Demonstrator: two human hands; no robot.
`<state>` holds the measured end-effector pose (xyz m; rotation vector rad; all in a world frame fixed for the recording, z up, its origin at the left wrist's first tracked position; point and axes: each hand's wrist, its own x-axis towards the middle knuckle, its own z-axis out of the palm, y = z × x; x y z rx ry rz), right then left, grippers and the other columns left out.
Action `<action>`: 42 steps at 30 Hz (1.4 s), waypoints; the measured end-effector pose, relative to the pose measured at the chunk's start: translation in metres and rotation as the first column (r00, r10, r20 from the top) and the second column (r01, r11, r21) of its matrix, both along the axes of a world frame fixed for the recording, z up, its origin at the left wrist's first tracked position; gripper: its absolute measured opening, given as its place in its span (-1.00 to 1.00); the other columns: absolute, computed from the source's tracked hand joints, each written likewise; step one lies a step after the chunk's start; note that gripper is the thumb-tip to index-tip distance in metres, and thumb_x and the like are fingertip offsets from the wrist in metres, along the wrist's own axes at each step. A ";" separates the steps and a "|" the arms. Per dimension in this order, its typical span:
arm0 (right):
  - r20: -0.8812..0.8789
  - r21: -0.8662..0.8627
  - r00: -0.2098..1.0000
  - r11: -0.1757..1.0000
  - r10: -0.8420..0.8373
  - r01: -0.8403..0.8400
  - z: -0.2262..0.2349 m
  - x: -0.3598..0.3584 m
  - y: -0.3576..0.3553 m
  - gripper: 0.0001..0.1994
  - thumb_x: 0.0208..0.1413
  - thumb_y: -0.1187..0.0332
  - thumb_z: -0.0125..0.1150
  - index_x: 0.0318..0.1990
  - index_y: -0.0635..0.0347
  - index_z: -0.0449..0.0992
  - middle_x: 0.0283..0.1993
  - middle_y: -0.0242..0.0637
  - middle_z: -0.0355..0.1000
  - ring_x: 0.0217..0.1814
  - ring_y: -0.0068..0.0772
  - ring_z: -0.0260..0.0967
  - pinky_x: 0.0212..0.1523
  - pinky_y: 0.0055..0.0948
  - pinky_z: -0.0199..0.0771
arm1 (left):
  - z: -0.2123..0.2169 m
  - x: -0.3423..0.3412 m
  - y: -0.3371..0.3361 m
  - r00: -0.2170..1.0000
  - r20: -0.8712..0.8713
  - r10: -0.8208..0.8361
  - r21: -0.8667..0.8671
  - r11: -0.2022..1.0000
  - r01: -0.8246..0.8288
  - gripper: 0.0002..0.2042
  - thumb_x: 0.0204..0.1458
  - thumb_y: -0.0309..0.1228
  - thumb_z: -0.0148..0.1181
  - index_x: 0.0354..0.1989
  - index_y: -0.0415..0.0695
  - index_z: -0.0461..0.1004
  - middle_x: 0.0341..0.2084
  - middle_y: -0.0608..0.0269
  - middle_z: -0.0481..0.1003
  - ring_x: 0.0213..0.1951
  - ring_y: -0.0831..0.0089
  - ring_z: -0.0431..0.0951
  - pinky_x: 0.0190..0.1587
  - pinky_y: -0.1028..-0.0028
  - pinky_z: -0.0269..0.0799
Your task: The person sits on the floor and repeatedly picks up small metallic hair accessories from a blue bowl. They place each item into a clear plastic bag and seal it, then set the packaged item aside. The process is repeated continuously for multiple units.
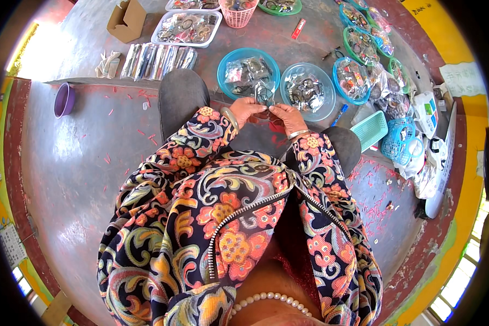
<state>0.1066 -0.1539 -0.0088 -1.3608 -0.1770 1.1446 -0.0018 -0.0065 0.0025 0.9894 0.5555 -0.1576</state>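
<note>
My left hand (245,111) and my right hand (288,119) meet in front of my knees, fingers pinched around the near edge of a small clear plastic bag (264,93). A dark ring-shaped item shows inside the bag; I cannot tell exactly what it is. Just beyond my hands, a blue round basin (221,73) holds small bagged items. Beside it on the right, a clear bluish bowl (327,103) contains many small dark and shiny pieces, too small to name. A blue pen-like stick (339,115) lies to the right of that bowl.
A row of packed plastic sleeves (158,61) lies left, near pale gloves (108,64) and a cardboard box (126,22). A white tray (214,37) and pink basket (238,17) stand behind. Several baskets, a green tray (370,130) and bags crowd the right. A purple bowl (64,100) is far left.
</note>
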 end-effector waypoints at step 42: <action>0.055 0.080 0.998 0.997 0.015 -0.019 0.006 -0.005 0.004 -0.86 -0.09 0.36 0.15 -0.39 0.21 0.43 -0.53 -0.45 0.36 -0.50 -0.64 0.29 -0.43 -0.67 0.29 | -0.003 0.002 0.002 1.000 0.000 -0.005 0.069 0.998 0.005 -0.86 -0.24 -0.43 0.22 -0.55 -0.15 0.37 -0.66 0.35 0.40 -0.61 0.58 0.37 -0.58 0.62 0.21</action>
